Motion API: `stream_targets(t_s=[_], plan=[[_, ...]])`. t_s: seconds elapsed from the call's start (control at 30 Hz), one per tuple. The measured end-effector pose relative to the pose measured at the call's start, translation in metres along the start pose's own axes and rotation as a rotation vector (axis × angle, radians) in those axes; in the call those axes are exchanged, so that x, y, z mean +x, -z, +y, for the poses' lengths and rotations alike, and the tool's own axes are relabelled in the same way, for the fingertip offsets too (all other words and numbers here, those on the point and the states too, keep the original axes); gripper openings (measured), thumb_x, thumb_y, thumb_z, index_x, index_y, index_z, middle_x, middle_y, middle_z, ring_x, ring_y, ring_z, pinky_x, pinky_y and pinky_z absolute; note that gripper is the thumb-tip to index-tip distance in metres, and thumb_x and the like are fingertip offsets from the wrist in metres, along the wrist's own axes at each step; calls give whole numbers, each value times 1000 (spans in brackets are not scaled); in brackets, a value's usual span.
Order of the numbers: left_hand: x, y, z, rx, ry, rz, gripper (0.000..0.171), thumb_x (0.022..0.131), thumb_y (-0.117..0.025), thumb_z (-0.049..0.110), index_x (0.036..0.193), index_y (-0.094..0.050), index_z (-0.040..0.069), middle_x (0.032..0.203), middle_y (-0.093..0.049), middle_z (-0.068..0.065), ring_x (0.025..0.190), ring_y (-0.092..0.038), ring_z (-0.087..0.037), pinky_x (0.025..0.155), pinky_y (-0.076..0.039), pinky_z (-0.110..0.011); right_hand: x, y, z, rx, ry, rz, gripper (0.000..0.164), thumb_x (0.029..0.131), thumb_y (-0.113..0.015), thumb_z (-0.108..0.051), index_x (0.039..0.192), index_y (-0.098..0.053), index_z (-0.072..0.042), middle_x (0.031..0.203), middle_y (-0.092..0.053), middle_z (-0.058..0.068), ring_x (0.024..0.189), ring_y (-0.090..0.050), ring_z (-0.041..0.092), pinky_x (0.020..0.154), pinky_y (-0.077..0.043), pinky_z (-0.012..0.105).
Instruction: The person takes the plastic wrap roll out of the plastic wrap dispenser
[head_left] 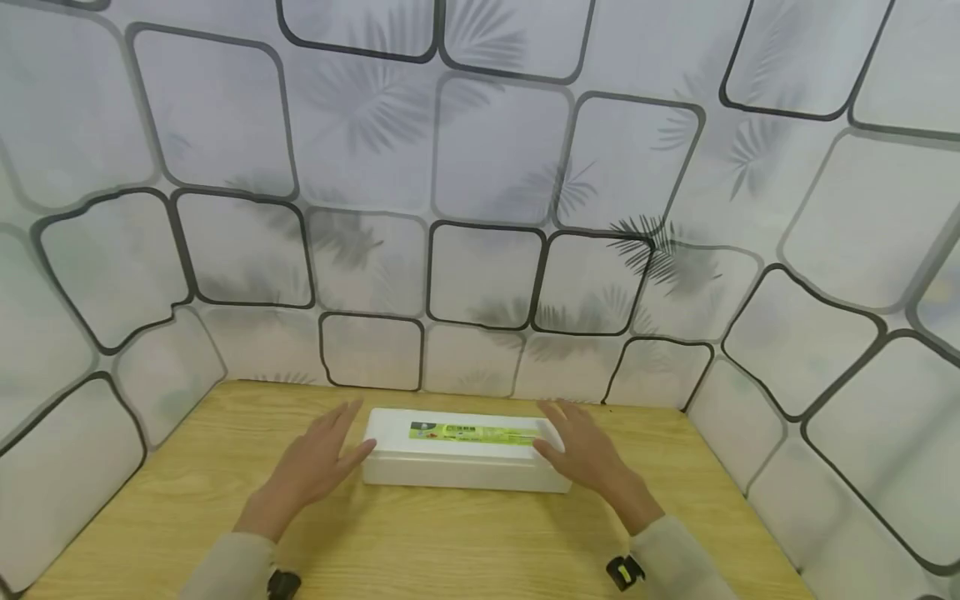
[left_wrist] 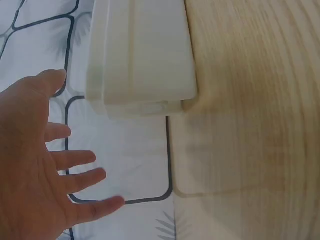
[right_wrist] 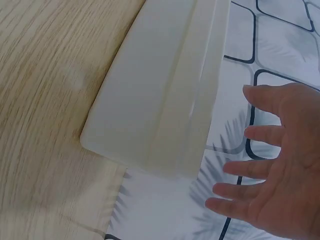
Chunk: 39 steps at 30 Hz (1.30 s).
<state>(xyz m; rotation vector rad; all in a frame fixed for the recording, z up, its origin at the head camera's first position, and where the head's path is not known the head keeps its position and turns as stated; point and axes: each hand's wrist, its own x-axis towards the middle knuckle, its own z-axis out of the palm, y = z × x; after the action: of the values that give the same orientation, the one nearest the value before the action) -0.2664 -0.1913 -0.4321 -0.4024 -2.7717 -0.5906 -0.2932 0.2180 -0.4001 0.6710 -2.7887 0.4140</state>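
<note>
Wall: leafy rounded-square pattern (head_left: 495,150), fills my head view from 9 through 12 to 3 o'clock. Just backdrop.
Bench: pale wood-grain top (head_left: 420,546), down around 6 o'clock, carrying the work.
Box: long white box (head_left: 465,475), at 6 o'clock on the bench, long side facing me, lid looks shut. I'd call this the lining-up step, hands framing both short ends, though one moment can't rule out letting go.
Left grip: the person's bare left hand (head_left: 311,462), at the box's 9 o'clock. Fingers apart, nothing clamped; the left wrist cam shows a gap between thumb and box.
Right grip: bare right hand (head_left: 588,450), at the box's 3 o'clock. Also spread, holding nothing. From the head cam the thumb overlaps the lid end, but the right wrist cam shows a gap, so I'm going with no contact. If it's a pickup, imo the next move wants both grips closing in evenly from 9 and 3, low enough to catch the base and not only the lid.
Label: green printed strip (head_left: 468,433) lying along the lid, print too small for me to read.
</note>
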Motion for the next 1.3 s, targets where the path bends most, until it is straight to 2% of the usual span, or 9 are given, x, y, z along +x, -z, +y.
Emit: stream_targets(t_s=[0.17,0.33,0.47,0.57,0.8,1.0,1.3], plan=[[0,-6,-8,-69,22,-56,76,105,-52,51,161,-30,5,159,-40,-31,139,-45,-56,108,-43,-75,5,-4,-1,6,64,2,61,99,-68,-35,149,-52,-3,149,-54,28,137,-50,51,107,-47,71],[0,-11,-13,-159,57,-123,81,103,-56,52,161,-30,1,159,-38,-33,143,-40,-57,113,-37,-74,11,-7,-5,96,71,-58,63,98,-69,-41,149,-53,-6,151,-54,25,139,-50,49,110,-44,70],[0,-13,-14,-272,91,-175,85,101,-62,48,159,-28,-5,159,-35,-36,137,-48,-54,113,-41,-70,17,-12,-9,119,116,-79,64,96,-72,-40,147,-55,-6,147,-58,22,135,-54,45,110,-46,66],[1,-15,-14,-342,109,-194,85,100,-66,43,158,-28,-6,158,-36,-36,131,-55,-51,109,-47,-66,20,-16,-12,108,158,-61,63,94,-75,-38,145,-57,-6,143,-62,20,132,-57,43,109,-48,64],[1,-26,-14,-472,112,-185,85,96,-74,31,156,-30,-11,154,-38,-40,125,-59,-52,105,-53,-61,27,-25,-18,146,214,-51,62,92,-78,-36,143,-60,-5,140,-65,18,128,-61,40,106,-50,62],[1,-39,-16,-515,115,-162,79,95,-75,27,154,-36,-9,151,-46,-35,122,-62,-48,103,-56,-57,31,-30,-23,154,199,-88,62,92,-78,-37,143,-60,-6,144,-63,15,131,-60,39,109,-49,60],[0,-46,-16,-566,155,-151,73,94,-77,22,150,-42,-10,146,-53,-33,121,-65,-46,100,-60,-51,36,-35,-31,141,210,-97,67,88,-81,-39,143,-61,-8,143,-63,18,129,-60,41,109,-46,67]])
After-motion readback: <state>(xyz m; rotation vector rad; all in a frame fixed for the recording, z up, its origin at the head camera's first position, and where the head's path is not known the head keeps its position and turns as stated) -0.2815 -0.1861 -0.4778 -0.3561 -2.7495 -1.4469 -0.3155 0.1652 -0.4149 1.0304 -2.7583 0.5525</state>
